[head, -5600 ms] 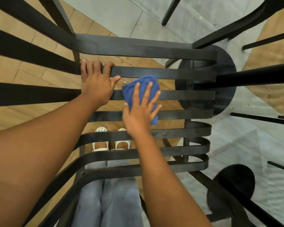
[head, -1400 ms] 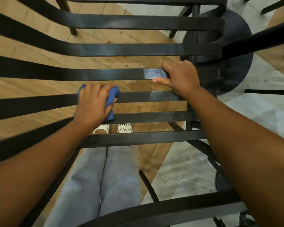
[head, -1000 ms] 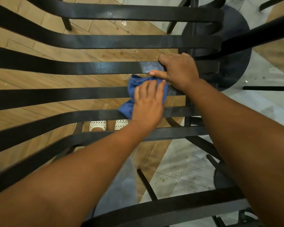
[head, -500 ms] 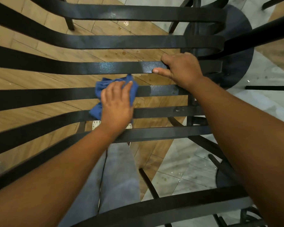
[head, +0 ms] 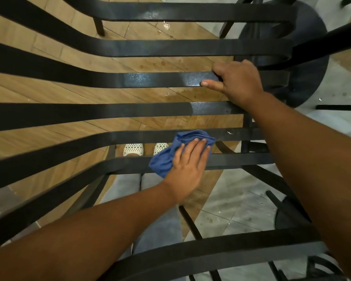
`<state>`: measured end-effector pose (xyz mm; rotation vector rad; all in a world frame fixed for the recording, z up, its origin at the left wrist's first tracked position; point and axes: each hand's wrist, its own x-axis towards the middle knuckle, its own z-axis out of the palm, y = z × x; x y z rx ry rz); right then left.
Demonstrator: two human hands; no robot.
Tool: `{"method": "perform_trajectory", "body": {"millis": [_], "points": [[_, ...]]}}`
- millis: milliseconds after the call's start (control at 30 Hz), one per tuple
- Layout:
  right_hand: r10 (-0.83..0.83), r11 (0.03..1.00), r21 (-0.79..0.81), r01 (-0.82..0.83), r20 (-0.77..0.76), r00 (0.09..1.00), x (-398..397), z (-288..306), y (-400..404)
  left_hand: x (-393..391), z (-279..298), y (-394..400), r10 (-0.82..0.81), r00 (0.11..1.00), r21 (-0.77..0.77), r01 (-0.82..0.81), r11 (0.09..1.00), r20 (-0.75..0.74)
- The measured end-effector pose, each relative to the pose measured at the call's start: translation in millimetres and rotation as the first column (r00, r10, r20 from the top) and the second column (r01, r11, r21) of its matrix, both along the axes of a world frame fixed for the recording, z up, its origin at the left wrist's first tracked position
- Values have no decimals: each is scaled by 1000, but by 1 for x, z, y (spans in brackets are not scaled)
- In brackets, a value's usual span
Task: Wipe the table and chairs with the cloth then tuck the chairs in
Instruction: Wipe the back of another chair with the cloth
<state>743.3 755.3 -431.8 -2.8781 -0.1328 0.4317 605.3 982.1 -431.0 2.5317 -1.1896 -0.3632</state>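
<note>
Left grip (head: 187,159) flat on cloth (head: 170,157), now one slat nearer than before. Right grip (head: 237,82) stays clenched on chair (head: 150,80); wiping continues

White perforated shoes (head: 146,149), wooden floor (head: 49,92)

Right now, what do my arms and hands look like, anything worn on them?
Both forearms are bare, with no sleeves in view. The left hand and right hand show no gloves, rings, watch or bracelets. Nails look short and unpainted.
</note>
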Motion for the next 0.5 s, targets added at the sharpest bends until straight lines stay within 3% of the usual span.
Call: {"method": "perform_trajectory", "body": {"millis": [100,233,333,500], "points": [[8,1000,-21,-8,4,1000,-1,-3,0,16,-14,10,-91,993,43,88,995,80],[0,1000,-7,0,54,999,-1,-1,1,36,-21,43,-120,988,-23,123,992,98],[0,1000,-1,0,54,999,-1,-1,3,50,-23,83,-58,996,14,57,998,66],[-35,999,-29,36,43,998,-1,-1,2,51,-18,86,201,978,138,-208,968,60]]}}
